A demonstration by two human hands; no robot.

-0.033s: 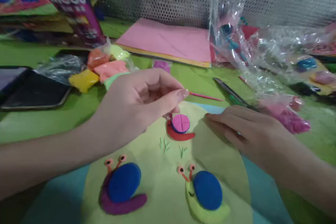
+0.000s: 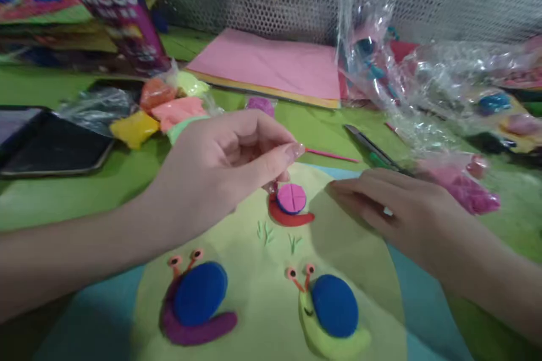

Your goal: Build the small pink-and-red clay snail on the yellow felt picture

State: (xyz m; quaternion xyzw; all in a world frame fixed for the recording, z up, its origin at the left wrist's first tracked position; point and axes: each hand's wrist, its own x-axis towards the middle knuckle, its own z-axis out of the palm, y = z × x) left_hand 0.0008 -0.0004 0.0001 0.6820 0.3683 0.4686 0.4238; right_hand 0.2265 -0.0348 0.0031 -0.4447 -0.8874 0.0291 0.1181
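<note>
My left hand hovers over the top of the picture, thumb and forefinger pinched together. A thin pink strand with an orange end runs right from these fingertips; whether they grip it I cannot tell. Just below lies a small red clay snail, its round pink shell marked with crossing lines; my fingers cover its head. My right hand rests on the paper's right side, fingers stretched out, holding nothing visible. Nearer me are a purple snail and a yellow-green snail, both with blue shells and stalked eyes.
The snails lie on yellow-green and blue paper. A utility knife is beyond my right hand, near bagged pink clay. Bagged clay pieces and a dark tablet-like object lie left. Pink sheets are behind.
</note>
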